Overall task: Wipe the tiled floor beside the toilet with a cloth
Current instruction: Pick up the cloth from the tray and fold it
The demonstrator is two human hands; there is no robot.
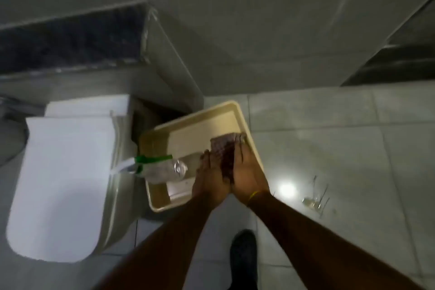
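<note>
— What is shown at this moment?

— A reddish-brown cloth (224,155) is held between the left hand (209,178) and the right hand (247,175), above a beige tray (255,148) that is set on the tiled floor (329,148) just beside the toilet (63,172), at its 3 o'clock side.

— How are the fingers placed?

— The fingers are held straight and close together, palms turned inward, so that the cloth is pressed between the two hands rather than pinched at a corner.

— What else is seen in the tray?

— A clear spray bottle with a green trigger (164,167) is lying on its side, at 9 o'clock from the hands.

— Which step is judged to be in hand?

— The cloth is being taken up or folded; no wiping is yet done, since the cloth is not on the tiles.

— What is called for next?

— The cloth has to be carried clear of the tray rim and laid flat on the floor, probably toward 3 o'clock, where small debris (315,198) is seen near a bright reflection. A dark shoe (243,256) is planted at 6 o'clock.
</note>
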